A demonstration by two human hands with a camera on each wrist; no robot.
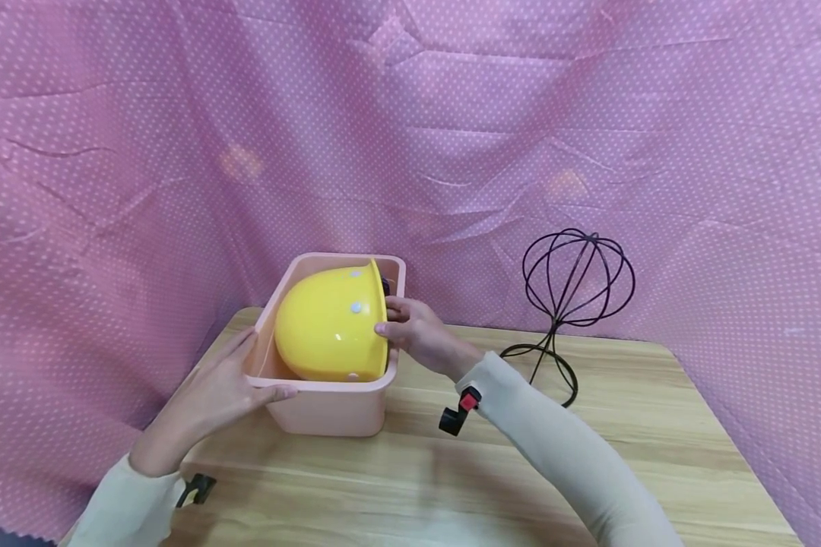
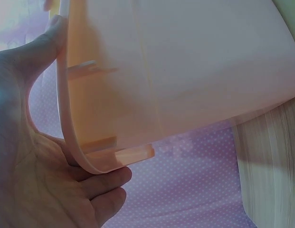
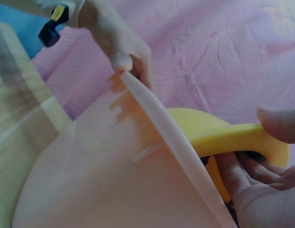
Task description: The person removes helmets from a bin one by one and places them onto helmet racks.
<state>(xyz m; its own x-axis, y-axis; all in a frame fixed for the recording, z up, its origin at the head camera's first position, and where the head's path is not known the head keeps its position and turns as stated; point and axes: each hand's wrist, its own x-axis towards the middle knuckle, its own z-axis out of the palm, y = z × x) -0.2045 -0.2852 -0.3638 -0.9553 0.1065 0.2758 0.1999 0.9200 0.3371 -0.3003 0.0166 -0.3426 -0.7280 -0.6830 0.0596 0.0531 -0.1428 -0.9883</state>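
Note:
A yellow hard hat (image 1: 328,327) lies on its side in a pale pink plastic bin (image 1: 328,414), its open side turned to the right. My right hand (image 1: 420,334) pinches the hat's brim. In the right wrist view the thumb sits on the outside of the yellow brim (image 3: 233,137), and the fingers of that hand (image 3: 271,199) reach inside the shell. At the bin's front left corner my left hand (image 1: 215,387) grips the rim. The left wrist view has the thumb against the rim and fingers of the hand (image 2: 42,171) around the corner. Dark parts inside the hat are mostly hidden.
A black wire stand (image 1: 556,323) with a globe-shaped top stands at the right rear of the wooden table (image 1: 424,486). Pink dotted cloth (image 1: 451,137) hangs behind the table and along its sides.

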